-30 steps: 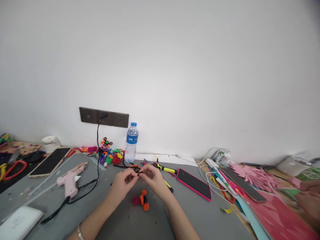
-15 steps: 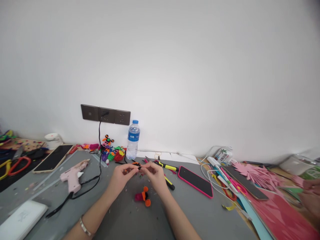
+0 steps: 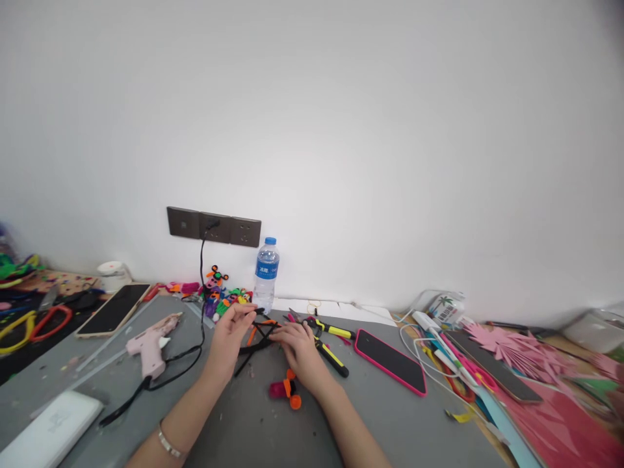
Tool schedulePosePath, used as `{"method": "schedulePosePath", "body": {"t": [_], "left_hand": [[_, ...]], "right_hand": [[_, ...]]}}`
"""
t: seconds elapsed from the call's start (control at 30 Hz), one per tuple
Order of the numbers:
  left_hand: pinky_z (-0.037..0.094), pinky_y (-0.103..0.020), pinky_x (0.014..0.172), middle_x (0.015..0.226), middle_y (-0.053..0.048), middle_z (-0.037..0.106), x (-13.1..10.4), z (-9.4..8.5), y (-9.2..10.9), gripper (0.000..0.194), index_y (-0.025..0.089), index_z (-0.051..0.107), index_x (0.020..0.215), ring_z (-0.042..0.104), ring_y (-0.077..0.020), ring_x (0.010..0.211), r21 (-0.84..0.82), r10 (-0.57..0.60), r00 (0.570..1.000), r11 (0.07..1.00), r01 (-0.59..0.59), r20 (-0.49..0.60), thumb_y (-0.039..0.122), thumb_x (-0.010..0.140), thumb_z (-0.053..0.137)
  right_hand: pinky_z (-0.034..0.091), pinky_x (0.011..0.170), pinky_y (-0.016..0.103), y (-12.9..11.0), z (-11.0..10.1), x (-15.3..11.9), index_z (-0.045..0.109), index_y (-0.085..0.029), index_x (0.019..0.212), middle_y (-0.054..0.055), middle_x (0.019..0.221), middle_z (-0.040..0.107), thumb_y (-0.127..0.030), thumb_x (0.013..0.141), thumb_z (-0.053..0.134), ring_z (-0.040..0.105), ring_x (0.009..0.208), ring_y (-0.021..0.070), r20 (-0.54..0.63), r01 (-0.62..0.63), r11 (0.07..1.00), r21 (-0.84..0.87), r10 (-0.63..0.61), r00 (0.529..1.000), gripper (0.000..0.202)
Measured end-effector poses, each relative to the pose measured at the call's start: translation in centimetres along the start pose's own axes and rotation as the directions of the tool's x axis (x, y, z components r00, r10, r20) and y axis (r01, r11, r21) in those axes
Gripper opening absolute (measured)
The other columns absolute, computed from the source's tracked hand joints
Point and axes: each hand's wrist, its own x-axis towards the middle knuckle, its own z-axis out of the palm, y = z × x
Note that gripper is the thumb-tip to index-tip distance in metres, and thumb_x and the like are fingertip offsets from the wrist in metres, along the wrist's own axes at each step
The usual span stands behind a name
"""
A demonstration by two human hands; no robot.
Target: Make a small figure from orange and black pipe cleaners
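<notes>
My left hand (image 3: 228, 339) is raised a little over the mat, its thumb and fingers pinched on a short black pipe cleaner piece (image 3: 260, 311). Lower and to the right, my right hand (image 3: 296, 348) reaches down with fingers extended, their tips at a loose bunch of black pipe cleaners (image 3: 263, 341). An orange strip (image 3: 252, 335) lies among them. Close to my right wrist is a small magenta and orange pipe cleaner figure (image 3: 285, 389) with round orange ends. Black and yellow pliers (image 3: 332, 359) lie just right of my right hand, partly behind it.
A pink glue gun (image 3: 150, 348), its cord plugged into the wall, lies left on the grey mat (image 3: 244, 429). A water bottle (image 3: 266, 276) stands behind beside colourful figures (image 3: 227, 299). A pink-cased phone (image 3: 390, 361), cables, scissors and pink paper (image 3: 507, 344) lie right.
My hands have parted. The left still pinches a black piece and has tilted upward; the right has let go and lowered onto the black pipe cleaners. The view has shifted slightly left.
</notes>
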Motion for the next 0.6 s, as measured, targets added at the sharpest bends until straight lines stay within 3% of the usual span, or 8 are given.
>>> {"method": "schedulePosePath", "body": {"t": [0.07,0.17,0.33,0.47,0.53,0.6], "left_hand": [[0.049,-0.028,0.076,0.097,-0.008,0.070,-0.2,0.1,0.2,0.023,0.019,0.064,0.076,0.062,-0.0225,0.096,-0.015,0.062,0.998,0.998,-0.062,-0.024,0.040,0.071,0.072],[0.049,-0.030,0.077,0.090,-0.006,0.070,-0.5,0.3,0.8,0.021,0.019,0.065,0.078,0.064,-0.0210,0.088,0.016,0.100,0.994,0.995,-0.100,-0.035,0.040,0.072,0.070],[0.049,-0.026,0.070,0.079,-0.003,0.067,-0.5,0.1,1.2,0.026,0.020,0.067,0.086,0.062,-0.0181,0.078,0.058,0.048,0.994,0.997,-0.042,-0.095,0.042,0.072,0.070],[0.047,-0.024,0.063,0.078,-0.001,0.066,0.0,-0.2,0.5,0.041,0.020,0.064,0.101,0.061,-0.0166,0.074,-0.011,-0.028,0.990,1.000,0.026,-0.138,0.044,0.069,0.073],[0.046,-0.023,0.062,0.077,-0.001,0.066,0.2,-0.4,0.1,0.041,0.020,0.063,0.099,0.060,-0.0160,0.072,-0.039,-0.051,0.988,0.998,0.046,-0.145,0.044,0.067,0.074],[0.045,-0.022,0.062,0.078,-0.001,0.066,0.3,-0.5,-0.1,0.039,0.020,0.063,0.094,0.060,-0.0155,0.072,-0.063,-0.069,0.986,0.996,0.060,-0.149,0.043,0.065,0.076]], "right_hand": [[0.020,0.106,0.055,0.1,0.4,0.0,0.069,-0.031,0.099,0.002,0.102,0.068,-0.007,0.086,0.046,0.054,0.108,0.0234,0.008,0.003,0.998,-0.069,-0.002,1.000,0.035],[0.021,0.106,0.053,0.2,0.4,0.1,0.070,-0.030,0.094,0.003,0.093,0.067,-0.005,0.081,0.053,0.055,0.099,0.0232,-0.023,-0.011,0.992,-0.125,0.008,1.000,0.032],[0.020,0.104,0.057,0.4,-0.5,0.1,0.070,-0.030,0.082,0.003,0.084,0.065,-0.010,0.081,0.056,0.055,0.091,0.0246,-0.091,-0.028,0.995,-0.100,0.019,0.996,0.024],[0.021,0.103,0.057,0.9,-1.4,0.4,0.069,-0.029,0.080,0.003,0.085,0.064,-0.015,0.079,0.060,0.055,0.092,0.0253,-0.175,-0.035,0.999,0.014,0.037,0.984,0.017],[0.030,0.098,0.051,1.1,-1.9,0.6,0.069,-0.027,0.079,0.004,0.086,0.065,-0.019,0.078,0.062,0.056,0.092,0.0251,-0.208,-0.046,0.989,0.142,0.075,0.975,0.010],[0.042,0.083,0.040,1.4,-2.4,0.7,0.068,-0.024,0.080,0.004,0.083,0.066,-0.026,0.078,0.064,0.058,0.083,0.0229,-0.193,-0.074,0.936,0.343,0.148,0.970,0.005]]}}
